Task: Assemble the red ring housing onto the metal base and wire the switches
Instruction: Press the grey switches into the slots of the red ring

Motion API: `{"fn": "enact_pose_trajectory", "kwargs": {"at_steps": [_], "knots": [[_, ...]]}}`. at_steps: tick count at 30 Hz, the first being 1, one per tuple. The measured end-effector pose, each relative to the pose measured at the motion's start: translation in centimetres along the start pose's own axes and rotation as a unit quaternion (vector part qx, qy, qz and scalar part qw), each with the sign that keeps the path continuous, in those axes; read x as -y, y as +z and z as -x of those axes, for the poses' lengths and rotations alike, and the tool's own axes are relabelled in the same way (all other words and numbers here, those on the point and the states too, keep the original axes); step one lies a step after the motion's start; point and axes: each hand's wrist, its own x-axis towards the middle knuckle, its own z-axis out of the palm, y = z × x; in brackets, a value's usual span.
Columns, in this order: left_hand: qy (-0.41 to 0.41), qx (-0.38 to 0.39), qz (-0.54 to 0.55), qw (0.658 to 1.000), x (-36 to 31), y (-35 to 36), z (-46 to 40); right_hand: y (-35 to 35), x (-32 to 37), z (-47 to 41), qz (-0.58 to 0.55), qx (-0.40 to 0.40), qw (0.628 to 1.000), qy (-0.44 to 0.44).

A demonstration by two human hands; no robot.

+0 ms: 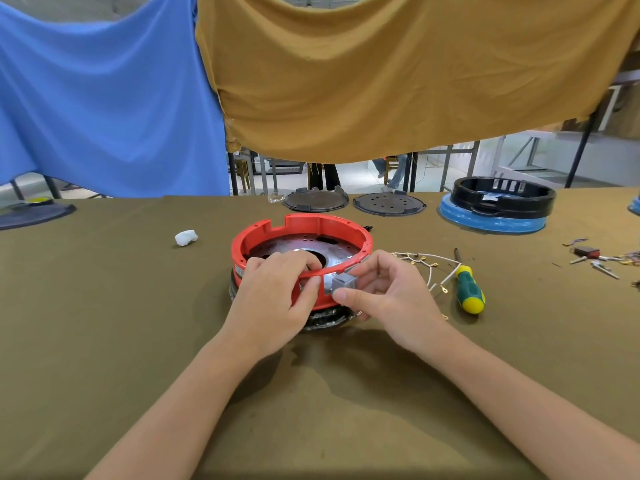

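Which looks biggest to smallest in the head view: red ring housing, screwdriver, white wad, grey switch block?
1. red ring housing
2. screwdriver
3 and 4. white wad and grey switch block look alike; the block sits nearer the camera, so unranked.

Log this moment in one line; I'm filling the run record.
stage: fitting switch | left hand: steadies red ring housing | right hand: presses grey switch at near wall | screwdriver: unused

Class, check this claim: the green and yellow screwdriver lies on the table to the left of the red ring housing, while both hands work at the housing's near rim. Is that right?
Not quite. The head view shows the screwdriver lying to the right of the red ring housing, beside the white wires. The rest holds: the left hand and right hand both work at the housing's near rim.
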Motion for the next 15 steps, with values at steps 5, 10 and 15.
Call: {"fn": "enact_pose_trajectory", "kwargs": {"at_steps": [5,10,15], "knots": [[0.003,-0.002,0.005,1.000,0.06,0.02,0.04,0.11,-0.22,0.05,0.027,-0.006,0.999,-0.019],[0.004,-0.003,0.009,1.000,0.11,0.01,0.08,0.19,-0.03,0.11,0.053,-0.016,0.998,-0.040],[0.005,-0.006,0.019,1.000,0.09,0.04,0.11,0.33,-0.11,0.14,0.077,-0.022,0.996,-0.051]]}}
